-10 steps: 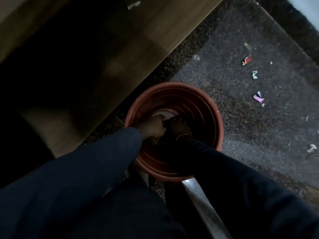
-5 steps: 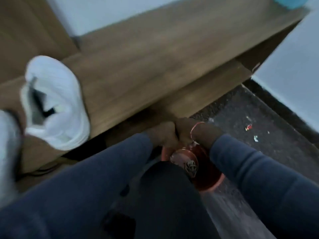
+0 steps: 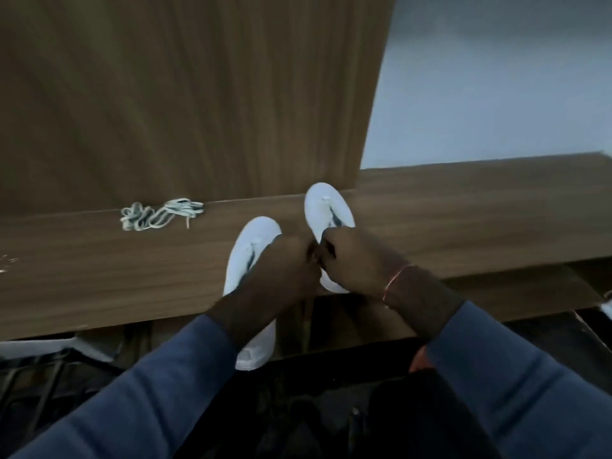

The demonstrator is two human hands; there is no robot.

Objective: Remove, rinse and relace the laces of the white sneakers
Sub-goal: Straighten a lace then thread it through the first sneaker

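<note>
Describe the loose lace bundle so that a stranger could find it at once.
Find the long wooden ledge below the tall wooden panel. Near its back edge, left of the nearer white sneaker, lies the lace bundle. It alone is a pale tangled cord, not a shoe.

Open shelf point(image 3: 99, 276) between laces point(image 3: 160, 214) and sneakers point(image 3: 255, 246); upright panel point(image 3: 182, 94) behind.

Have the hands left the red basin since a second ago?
Yes. The left hand and right hand have come up out of the red basin to the wooden ledge, and are now curled together over the white sneakers.
</note>
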